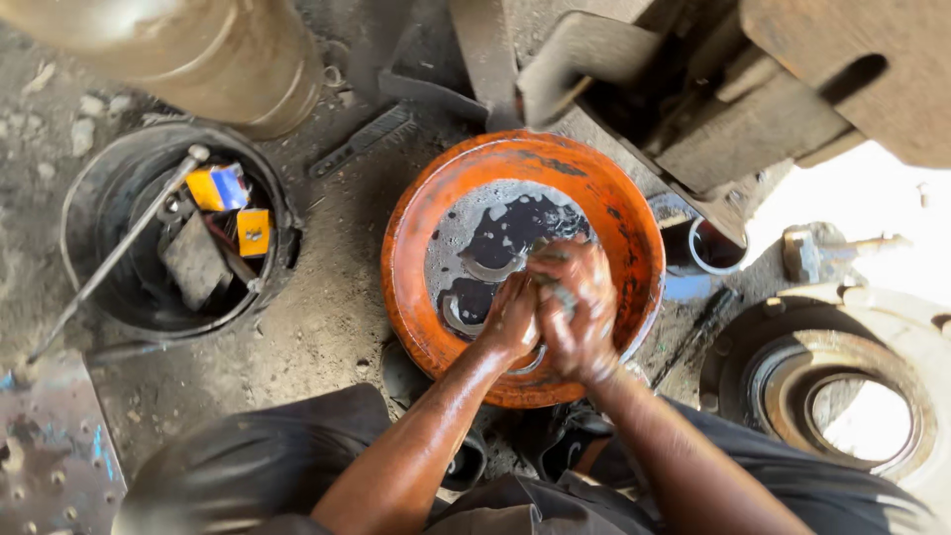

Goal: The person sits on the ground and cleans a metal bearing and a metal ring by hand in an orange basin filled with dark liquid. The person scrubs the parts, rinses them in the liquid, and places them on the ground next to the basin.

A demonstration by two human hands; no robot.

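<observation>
A dirty grey floor [327, 327] is lying under everything, with small stones and dust on it. A big brown metal machine part [733, 89] is sitting at the top right. A fat round metal cylinder [198, 50] is lying at the top left. A pale round hub with a wide ring hole [842, 396] is resting at the right edge.

An orange bowl [416, 258] is sitting on the floor in the middle. It is holding dark, oily liquid and some curved metal half rings [490, 269]. The person is crouching over the bowl, and their dark trousers are showing at the bottom.

A black bucket [79, 208] is standing to the left of the bowl, well apart from it. A long metal rod [119, 248] is leaning out of it, and a yellow and blue box [218, 186] is lying inside with other scraps. A flat metal plate with holes [50, 446] is lying in the bottom left corner. A small cup with a white rim [715, 248] is standing just beside the bowl on the right.

The left hand [510, 317] and the right hand [575, 307] are pressing together over the near side of the bowl. Both are wet and shiny with oil. The fingers of both are curling in, and a small grey metal piece [563, 294] is peeking out between them. The right hand's grip is closing around that piece. I cannot tell how tight the left hand's grip is.
</observation>
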